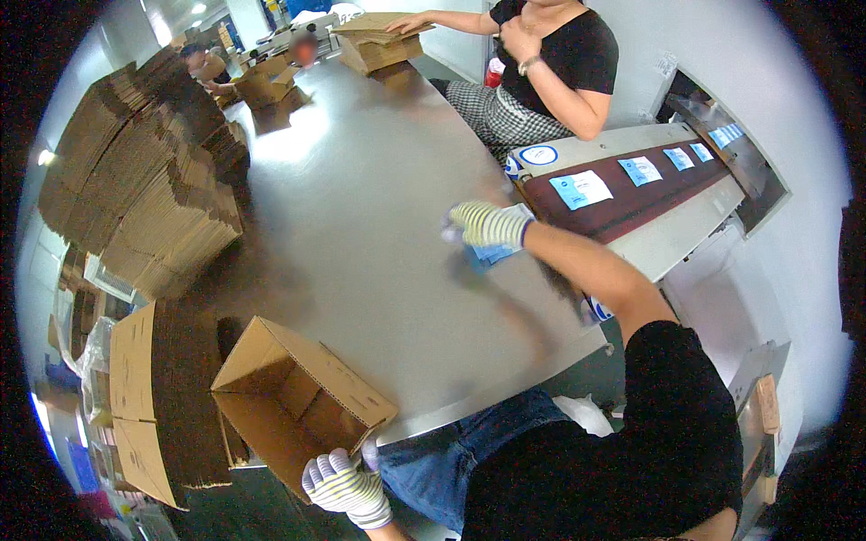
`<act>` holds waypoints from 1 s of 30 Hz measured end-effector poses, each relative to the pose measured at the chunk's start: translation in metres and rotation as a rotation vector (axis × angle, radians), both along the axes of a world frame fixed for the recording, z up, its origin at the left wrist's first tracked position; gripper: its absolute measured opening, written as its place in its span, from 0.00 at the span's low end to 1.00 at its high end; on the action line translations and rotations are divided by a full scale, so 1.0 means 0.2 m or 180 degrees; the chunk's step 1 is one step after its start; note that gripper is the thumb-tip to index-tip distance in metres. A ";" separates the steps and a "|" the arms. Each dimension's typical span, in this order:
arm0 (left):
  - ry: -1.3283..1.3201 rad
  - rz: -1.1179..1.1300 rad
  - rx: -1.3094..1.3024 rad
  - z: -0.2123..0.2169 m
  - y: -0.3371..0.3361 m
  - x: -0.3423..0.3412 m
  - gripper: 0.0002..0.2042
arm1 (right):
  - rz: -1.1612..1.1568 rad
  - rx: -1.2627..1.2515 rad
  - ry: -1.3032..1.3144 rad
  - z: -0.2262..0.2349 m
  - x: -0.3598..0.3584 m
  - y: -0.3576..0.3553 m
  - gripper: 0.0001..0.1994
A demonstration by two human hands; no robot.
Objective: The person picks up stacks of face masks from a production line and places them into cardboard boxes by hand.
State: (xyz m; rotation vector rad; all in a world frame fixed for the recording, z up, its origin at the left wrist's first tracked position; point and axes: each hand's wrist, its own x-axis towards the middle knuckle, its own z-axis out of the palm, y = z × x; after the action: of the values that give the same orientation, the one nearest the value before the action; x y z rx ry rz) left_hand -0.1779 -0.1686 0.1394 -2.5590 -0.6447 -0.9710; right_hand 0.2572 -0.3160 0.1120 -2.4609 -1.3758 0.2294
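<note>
My left hand (348, 488), in a striped knit glove, is closed on the near edge of an open cardboard box (338, 374). The box tilts at the table's near left corner, and its visible inside is bare brown card. Over the metal table (361, 216), near the conveyor's end, my right hand (487, 224) wears a matching glove. Its fingers are curled and slightly blurred around blue-and-white packets (499, 252), which show below and behind it. How many packets it holds is hidden.
Tall stacks of flattened cardboard (149, 180) line the left side. A conveyor (622, 185) on the right carries several spaced packets (582, 190). Across the table a co-worker (559, 72) rests a hand on stacked cardboard (379, 45). Another person (203, 68) is beside a box (268, 83).
</note>
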 end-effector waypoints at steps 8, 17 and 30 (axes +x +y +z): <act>0.0065 0.0092 -0.0147 -0.01 0.00 -0.02 0.24 | -0.0265 -0.0968 0.0327 0.07 0.52 -0.25 0.18; 0.0080 0.0147 -0.0133 -0.02 0.01 -0.02 0.23 | 0.0968 -0.2562 0.0457 -0.05 0.50 -0.11 0.33; 0.0209 0.0194 0.0000 0.02 0.00 0.02 0.24 | 0.0413 -0.1176 0.0060 -0.15 -0.69 -0.29 0.29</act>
State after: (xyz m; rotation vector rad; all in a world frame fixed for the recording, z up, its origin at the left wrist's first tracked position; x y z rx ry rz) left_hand -0.1733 -0.1696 0.1426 -2.5438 -0.7000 -0.8633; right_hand 0.1189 -0.3747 0.0821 -2.6475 -1.6094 0.5829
